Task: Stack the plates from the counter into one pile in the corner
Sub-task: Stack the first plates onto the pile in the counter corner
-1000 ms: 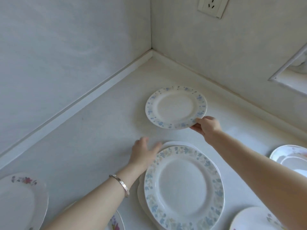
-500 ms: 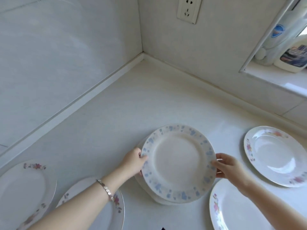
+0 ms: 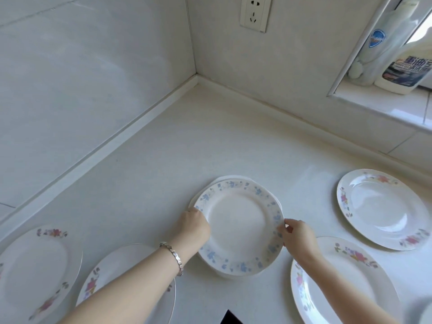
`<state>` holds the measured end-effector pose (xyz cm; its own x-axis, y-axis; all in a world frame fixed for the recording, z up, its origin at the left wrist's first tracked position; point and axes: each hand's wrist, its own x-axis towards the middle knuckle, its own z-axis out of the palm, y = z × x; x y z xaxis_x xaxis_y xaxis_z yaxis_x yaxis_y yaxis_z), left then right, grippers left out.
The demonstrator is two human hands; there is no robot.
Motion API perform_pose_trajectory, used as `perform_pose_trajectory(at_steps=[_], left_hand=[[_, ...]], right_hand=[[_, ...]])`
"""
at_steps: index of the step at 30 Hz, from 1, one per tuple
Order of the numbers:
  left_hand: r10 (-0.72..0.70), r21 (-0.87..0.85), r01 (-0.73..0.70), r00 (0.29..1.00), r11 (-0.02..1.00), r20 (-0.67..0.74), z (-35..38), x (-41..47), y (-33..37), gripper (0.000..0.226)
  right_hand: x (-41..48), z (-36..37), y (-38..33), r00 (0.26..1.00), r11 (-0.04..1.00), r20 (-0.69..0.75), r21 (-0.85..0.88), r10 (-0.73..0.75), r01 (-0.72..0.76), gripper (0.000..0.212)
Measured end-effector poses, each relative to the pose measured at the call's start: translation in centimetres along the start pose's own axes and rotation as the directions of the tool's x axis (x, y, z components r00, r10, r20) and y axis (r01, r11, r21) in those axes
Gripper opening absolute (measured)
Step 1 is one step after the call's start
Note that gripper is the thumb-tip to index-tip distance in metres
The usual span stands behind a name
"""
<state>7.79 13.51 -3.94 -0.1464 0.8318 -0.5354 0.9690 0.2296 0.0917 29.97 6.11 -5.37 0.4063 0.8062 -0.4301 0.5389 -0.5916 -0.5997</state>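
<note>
The head view shows the blue-flowered plate [image 3: 238, 226] lying on top of a small pile [image 3: 230, 178] of white plates in the middle of the bench [image 3: 163, 164]. It is well apart from the corner [image 3: 196, 78], where the pile belongs. The main risk, as I judge it, lies in moving the pile toward that corner. The top plate sits off-centre on the wider ones beneath, so a push or lift by its rim alone could slide it off or leave the lower plates behind, since glazed china grips china poorly. A wide sweep could also knock the near-right pink-flowered plate [image 3: 339, 284] under the right forearm, or the near-left pink-flowered plate [image 3: 131, 277] under the left forearm. The left hand [image 3: 192, 226], with a bracelet [image 3: 174, 256] at the wrist, grips the top plate's left rim with fingers curled at the edge. The right hand [image 3: 297, 237] pinches the right rim between thumb and fingertips. Whether either hand's fingers reach under the lower plates cannot be told. The far-left pink-flowered plate [image 3: 35, 270] and the far-right pink-flowered plate [image 3: 381, 209] lie unstacked.
</note>
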Motion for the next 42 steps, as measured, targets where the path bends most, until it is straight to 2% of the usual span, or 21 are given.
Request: perform_pose_trajectory(at_steps=[6, 8, 9, 10, 11, 12, 13, 14, 17, 23, 27, 29, 31, 32, 34, 36, 38, 39, 40, 42], left_hand=[[-0.007, -0.032, 0.006, 0.999, 0.999, -0.041, 0.2, 0.2, 0.3, 0.040], [-0.029, -0.188, 0.015, 0.997, 0.982, -0.072, 0.7, 0.4, -0.2, 0.039], [-0.038, -0.329, 0.007, 0.995, 0.944, -0.088, 1.0, 0.5, -0.5, 0.039], [-0.039, -0.499, -0.016, 0.994, 0.867, -0.099, 1.4, 0.7, -0.8, 0.039], [-0.026, -0.662, -0.046, 0.995, 0.748, -0.098, 1.8, 0.7, -0.9, 0.041], [0.002, -0.789, -0.075, 0.996, 0.610, -0.094, 2.2, 0.4, -0.9, 0.043], [0.023, -0.869, -0.094, 0.995, 0.487, -0.095, 2.6, 0.1, -0.9, 0.045], [0.024, -0.908, -0.101, 0.995, 0.406, -0.100, 3.0, -0.1, -0.9, 0.046], [-0.009, -0.938, -0.101, 0.994, 0.332, -0.110, 4.0, -0.2, -0.9, 0.045], [0.033, -0.923, -0.099, 0.995, 0.372, -0.094, 4.1, 0.1, -1.2, 0.046], [0.077, -0.916, -0.078, 0.996, 0.393, -0.052, 2.9, -0.1, -1.9, 0.049], [0.037, -0.860, -0.089, 0.996, 0.502, -0.081, 2.4, -0.4, -3.0, 0.054], [-0.031, -0.811, -0.068, 0.994, 0.581, -0.105, 2.0, -1.0, -4.7, 0.056], [-0.061, -0.794, -0.053, 0.992, 0.605, -0.113, 1.9, -1.4, -5.7, 0.054], [-0.117, -0.746, -0.035, 0.982, 0.665, -0.150, 1.5, -2.5, -8.1, 0.046], [-0.200, -0.714, 0.001, 0.960, 0.700, -0.195, 1.3, -4.2, -11.0, 0.040], [-0.293, -0.717, 0.059, 0.934, 0.694, -0.206, 1.4, -6.3, -13.9, 0.037], [-0.334, -0.724, 0.087, 0.920, 0.684, -0.204, 1.5, -7.4, -15.4, 0.035], [-0.369, -0.731, 0.111, 0.907, 0.673, -0.202, 1.7, -8.4, -16.8, 0.034], [-0.409, -0.739, 0.135, 0.890, 0.660, -0.203, 2.1, -10.5, -19.6, 0.033]], right_hand=[[0.2, 0.2, 0.2, 0.999, 0.999, -0.043, -0.034, -0.025, 0.023, 0.027], [0.5, 0.5, 0.4, 0.996, 0.999, -0.080, 0.040, -0.027, 0.030, 0.021], [0.6, 0.7, 0.2, 0.996, 0.992, -0.091, 0.126, -0.017, 0.029, 0.016], [0.6, 0.9, -0.2, 0.997, 0.975, -0.081, 0.222, 0.006, 0.012, 0.026], [0.7, 1.1, -0.5, 0.998, 0.939, -0.063, 0.343, 0.017, 0.006, 0.036], [0.8, 1.4, -0.8, 0.999, 0.897, -0.034, 0.442, 0.023, -0.006, 0.038], [0.7, 1.8, -1.1, 1.000, 0.862, -0.019, 0.507, 0.010, 0.001, 0.035], [0.6, 2.1, -1.4, 1.000, 0.849, -0.014, 0.528, 0.013, -0.004, 0.037], [0.7, 2.7, -1.0, 0.999, 0.831, -0.027, 0.556, 0.046, -0.023, 0.042], [1.0, 2.8, -0.7, 0.999, 0.871, -0.011, 0.491, 0.034, -0.024, 0.042], [0.9, 1.6, -0.7, 0.997, 0.942, 0.075, 0.335, -0.018, -0.008, 0.050], [0.2, 0.7, -1.6, 0.992, 0.977, -0.048, 0.174, -0.113, 0.120, 0.054], [-1.5, 0.4, -3.5, 0.931, 0.943, -0.201, 0.068, -0.306, 0.325, 0.048], [-2.4, 0.4, -4.7, 0.890, 0.903, -0.212, 0.060, -0.404, 0.425, 0.041], [-4.4, 1.1, -7.5, 0.846, 0.835, -0.044, 0.139, -0.531, 0.532, 0.023], [-6.1, 2.7, -10.0, 0.802, 0.849, 0.281, 0.224, -0.527, 0.479, 0.017], [-7.3, 5.7, -11.7, 0.718, 0.910, 0.568, 0.158, -0.402, 0.384, 0.018], [-7.9, 7.5, -12.2, 0.688, 0.939, 0.657, 0.097, -0.308, 0.329, 0.018], [-8.5, 9.4, -12.4, 0.677, 0.963, 0.703, 0.042, -0.218, 0.267, 0.019], [-9.6, 13.0, -12.4, 0.702, 0.992, 0.710, -0.045, -0.050, 0.115, 0.021]])
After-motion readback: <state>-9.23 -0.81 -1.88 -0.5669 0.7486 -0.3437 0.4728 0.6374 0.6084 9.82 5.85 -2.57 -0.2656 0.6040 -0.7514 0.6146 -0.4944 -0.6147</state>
